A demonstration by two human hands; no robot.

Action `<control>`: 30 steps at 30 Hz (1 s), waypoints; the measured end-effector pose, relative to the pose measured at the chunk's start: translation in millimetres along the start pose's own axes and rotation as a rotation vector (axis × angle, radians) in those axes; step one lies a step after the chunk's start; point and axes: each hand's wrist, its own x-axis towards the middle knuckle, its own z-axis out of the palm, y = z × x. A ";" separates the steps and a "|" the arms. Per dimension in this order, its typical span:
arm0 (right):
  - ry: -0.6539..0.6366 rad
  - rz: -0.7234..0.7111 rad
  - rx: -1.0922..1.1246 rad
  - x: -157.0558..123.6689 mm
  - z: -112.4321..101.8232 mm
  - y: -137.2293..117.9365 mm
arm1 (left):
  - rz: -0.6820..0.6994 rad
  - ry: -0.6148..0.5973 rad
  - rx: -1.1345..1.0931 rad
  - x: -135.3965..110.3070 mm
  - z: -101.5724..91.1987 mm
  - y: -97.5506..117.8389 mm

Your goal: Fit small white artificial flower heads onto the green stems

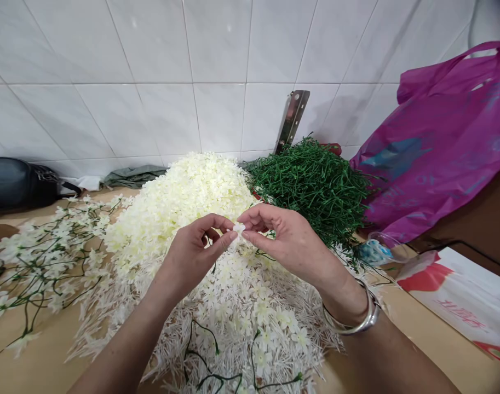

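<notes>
Between my two hands, over the middle of the table, is a small white artificial flower (pixel 239 229). My left hand (pixel 200 243) pinches its left side between thumb and index finger. Thumb and fingertips of my right hand (pixel 280 232) close on its right side; a silver bangle circles that wrist. Behind my hands rises a heap of cream-white flower heads (pixel 196 189). White stringy pieces with loose flowers (pixel 250 312) spread below them, with a dark green stem (pixel 220 377) lying across the front. To the right sits a pile of green plastic stems (pixel 315 189).
Finished-looking flower sprays (pixel 44 257) lie at the left, near a black bag (pixel 22 183). A purple plastic bag (pixel 447 148), a clear cup (pixel 385 249) and a red-and-white box (pixel 459 301) stand at the right. A metal strip (pixel 293 117) leans on the tiled wall (pixel 151 44).
</notes>
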 end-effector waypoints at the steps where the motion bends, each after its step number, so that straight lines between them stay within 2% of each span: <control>1: -0.005 0.004 -0.008 -1.0 0.4 -0.3 | -0.009 0.021 -0.012 1.0 0.6 -0.9; 3: -0.015 0.023 -0.087 -2.8 -0.1 1.1 | -0.034 0.073 -0.102 3.4 -0.8 -2.3; 6: -0.019 0.030 -0.271 -5.0 -0.1 4.1 | -0.113 0.150 -0.410 6.2 -3.5 -2.1; 9: -0.049 -0.089 -0.238 -7.4 4.7 1.5 | -0.276 0.198 -0.748 7.6 -1.9 0.0; 11: -0.101 -0.180 -0.185 -8.8 8.7 -2.8 | -0.372 0.234 -0.873 8.1 0.4 1.2; 15: -0.121 -0.274 -0.239 -8.7 14.9 -6.4 | -0.396 0.242 -0.917 6.7 4.6 2.8; 20: -0.120 -0.472 -0.308 -6.5 22.7 0.5 | -0.393 0.111 -0.950 2.8 10.6 5.8; 23: -0.070 -0.470 -0.330 -6.1 20.2 0.7 | -0.393 0.073 -0.877 5.2 9.2 0.9; 25: -0.084 -0.432 -0.323 -5.7 12.9 -2.1 | -0.337 0.045 -0.703 8.9 4.0 -6.9; 28: -0.168 -0.374 -0.320 -4.4 -1.1 -7.0 | -0.178 -0.009 -0.216 13.2 -7.6 -19.3; 30: -0.187 -0.320 -0.323 -3.3 -7.1 -8.6 | -0.087 0.001 0.119 13.3 -14.2 -22.3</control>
